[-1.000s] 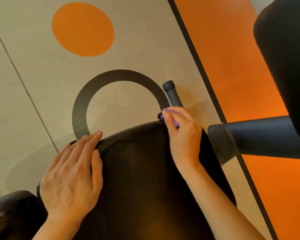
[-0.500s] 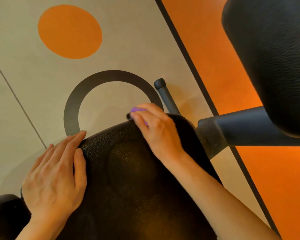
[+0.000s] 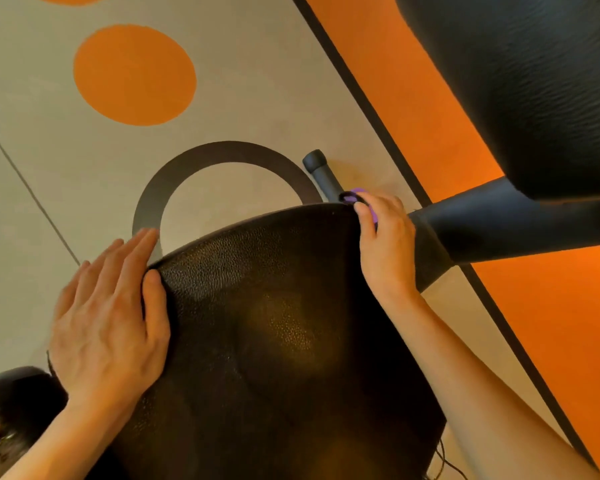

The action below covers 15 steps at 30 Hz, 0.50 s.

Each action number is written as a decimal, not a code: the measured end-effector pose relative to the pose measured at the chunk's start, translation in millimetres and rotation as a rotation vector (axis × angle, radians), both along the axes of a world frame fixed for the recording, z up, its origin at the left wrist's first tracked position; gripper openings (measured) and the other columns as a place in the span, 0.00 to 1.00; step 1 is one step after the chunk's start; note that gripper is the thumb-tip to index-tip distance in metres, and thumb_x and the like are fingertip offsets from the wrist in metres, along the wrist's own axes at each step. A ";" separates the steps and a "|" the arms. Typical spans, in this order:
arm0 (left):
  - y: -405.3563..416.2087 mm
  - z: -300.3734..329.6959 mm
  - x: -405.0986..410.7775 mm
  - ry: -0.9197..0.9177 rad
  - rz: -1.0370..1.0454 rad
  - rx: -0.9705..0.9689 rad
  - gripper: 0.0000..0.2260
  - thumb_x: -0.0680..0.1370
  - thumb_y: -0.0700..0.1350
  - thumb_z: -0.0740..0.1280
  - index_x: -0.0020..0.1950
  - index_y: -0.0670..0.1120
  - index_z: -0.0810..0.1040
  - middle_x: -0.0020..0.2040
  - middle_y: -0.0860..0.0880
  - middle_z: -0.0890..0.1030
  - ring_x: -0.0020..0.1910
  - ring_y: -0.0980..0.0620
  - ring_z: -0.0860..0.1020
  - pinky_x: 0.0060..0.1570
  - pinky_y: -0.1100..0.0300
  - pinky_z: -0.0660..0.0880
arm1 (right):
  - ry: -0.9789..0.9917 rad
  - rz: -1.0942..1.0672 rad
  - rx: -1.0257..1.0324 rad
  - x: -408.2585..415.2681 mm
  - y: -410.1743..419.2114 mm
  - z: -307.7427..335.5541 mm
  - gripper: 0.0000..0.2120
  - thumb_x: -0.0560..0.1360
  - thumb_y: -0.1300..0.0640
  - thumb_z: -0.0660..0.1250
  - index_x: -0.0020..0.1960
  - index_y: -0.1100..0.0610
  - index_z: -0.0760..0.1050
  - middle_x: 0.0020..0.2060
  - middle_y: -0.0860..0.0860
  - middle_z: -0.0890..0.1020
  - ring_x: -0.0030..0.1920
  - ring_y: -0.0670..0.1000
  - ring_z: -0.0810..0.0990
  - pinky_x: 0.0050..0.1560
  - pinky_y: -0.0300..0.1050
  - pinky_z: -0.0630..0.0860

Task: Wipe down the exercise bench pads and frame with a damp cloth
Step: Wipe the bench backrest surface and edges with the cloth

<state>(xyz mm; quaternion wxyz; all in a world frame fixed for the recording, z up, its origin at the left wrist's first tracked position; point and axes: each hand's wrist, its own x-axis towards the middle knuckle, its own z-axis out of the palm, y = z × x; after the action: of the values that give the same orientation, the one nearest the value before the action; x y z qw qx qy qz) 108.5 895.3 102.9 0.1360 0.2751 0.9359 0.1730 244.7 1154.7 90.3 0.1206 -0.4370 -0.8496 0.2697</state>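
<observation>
A black textured bench pad (image 3: 274, 323) fills the lower middle of the head view. My left hand (image 3: 108, 317) lies flat on its left edge, fingers together, thumb on the pad's top. At the pad's far right corner my right hand (image 3: 383, 237) is closed around a purple cloth (image 3: 361, 199), of which only a small bit shows past the fingers. The cloth presses against the pad's edge beside a black frame tube (image 3: 321, 173) that pokes out from under the pad.
A thick black frame arm (image 3: 499, 223) runs right from the pad's corner to a second large black pad (image 3: 520, 81) at the top right. The floor is beige with an orange circle (image 3: 134, 74), a dark ring (image 3: 222, 157) and an orange zone (image 3: 568, 323).
My right hand with the cloth slid left along the pad's far edge, then back right to the corner by the frame tube. My left hand stayed on the left edge.
</observation>
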 end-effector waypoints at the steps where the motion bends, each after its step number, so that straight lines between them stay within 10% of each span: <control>1: 0.2 -1.7 0.3 0.013 0.007 0.003 0.24 0.84 0.55 0.46 0.78 0.49 0.64 0.76 0.45 0.69 0.76 0.43 0.65 0.76 0.43 0.58 | 0.022 -0.050 -0.015 10.5 3.6 1.2 0.14 0.81 0.56 0.59 0.65 0.55 0.75 0.58 0.47 0.78 0.51 0.31 0.73 0.53 0.18 0.64; 8: -0.1 1.9 8.7 0.094 -0.039 0.050 0.29 0.82 0.56 0.52 0.81 0.48 0.53 0.82 0.43 0.49 0.81 0.43 0.49 0.78 0.39 0.52 | 0.153 -0.021 -0.203 50.5 -0.4 1.8 0.18 0.79 0.56 0.63 0.69 0.55 0.71 0.65 0.43 0.74 0.66 0.37 0.70 0.62 0.22 0.63; 15: 87.3 -3.2 80.9 0.063 -0.577 0.011 0.29 0.83 0.58 0.49 0.82 0.48 0.50 0.82 0.46 0.47 0.81 0.47 0.45 0.77 0.49 0.44 | 0.084 -0.037 -0.254 72.5 -4.3 -1.2 0.19 0.80 0.57 0.62 0.71 0.54 0.69 0.66 0.44 0.73 0.63 0.33 0.66 0.57 0.15 0.59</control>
<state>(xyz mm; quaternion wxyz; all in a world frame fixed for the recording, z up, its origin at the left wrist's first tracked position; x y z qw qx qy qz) 189.4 982.7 99.6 0.1487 0.5360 0.8218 0.1235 317.2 1150.4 89.1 0.1047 -0.4525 -0.7947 0.3908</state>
